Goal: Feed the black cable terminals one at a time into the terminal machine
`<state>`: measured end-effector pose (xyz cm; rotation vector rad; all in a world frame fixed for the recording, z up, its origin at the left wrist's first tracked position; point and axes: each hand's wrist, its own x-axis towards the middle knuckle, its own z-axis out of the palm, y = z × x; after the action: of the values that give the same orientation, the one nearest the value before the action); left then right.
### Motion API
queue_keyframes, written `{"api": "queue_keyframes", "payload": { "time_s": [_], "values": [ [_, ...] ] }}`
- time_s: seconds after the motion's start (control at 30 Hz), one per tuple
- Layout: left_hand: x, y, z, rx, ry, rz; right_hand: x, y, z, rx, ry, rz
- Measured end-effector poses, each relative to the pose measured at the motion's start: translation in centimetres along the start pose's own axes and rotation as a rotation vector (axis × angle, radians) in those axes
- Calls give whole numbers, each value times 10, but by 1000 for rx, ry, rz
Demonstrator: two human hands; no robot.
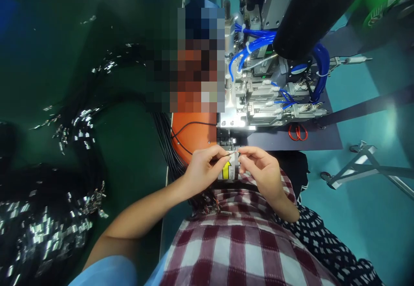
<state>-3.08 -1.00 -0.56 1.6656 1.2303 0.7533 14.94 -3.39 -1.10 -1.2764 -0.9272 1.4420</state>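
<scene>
Close in front of my body, the thumb and forefinger of my left hand [205, 167] pinch a thin cable with a small metallic end [233, 152]. At the tip of this cable end, my right hand [263, 169] also has its thumb and forefinger closed. The exact shape of the tip is too small to make out. Just under my fingertips is a pale surface with a yellow arrow label [225, 170]. A bundle of black cables [164, 137] hangs over the table edge beside my left hand, with loose ends by my apron [223, 230].
A machine with metal cylinders [255, 105] and blue air hoses [263, 40] stands ahead on the right. Its orange cover [197, 130] is near my left hand. Red-handled scissors [298, 132] lie on the dark plate. Cable bundles with shiny ends [42, 230] cover the dark green table [129, 10].
</scene>
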Motion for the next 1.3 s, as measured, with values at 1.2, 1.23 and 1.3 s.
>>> {"api": "queue_keyframes", "payload": {
  "time_s": [1.2, 1.23, 1.3],
  "values": [
    [3, -1, 0, -94, 15, -6, 8, 7, 14, 618, -210, 448],
    [3, 0, -2, -141, -22, -38, 7, 7, 15, 533, -177, 355],
    [4, 5, -4, -227, -83, -81, 6, 8, 14, 383, -126, 219]
  ]
}}
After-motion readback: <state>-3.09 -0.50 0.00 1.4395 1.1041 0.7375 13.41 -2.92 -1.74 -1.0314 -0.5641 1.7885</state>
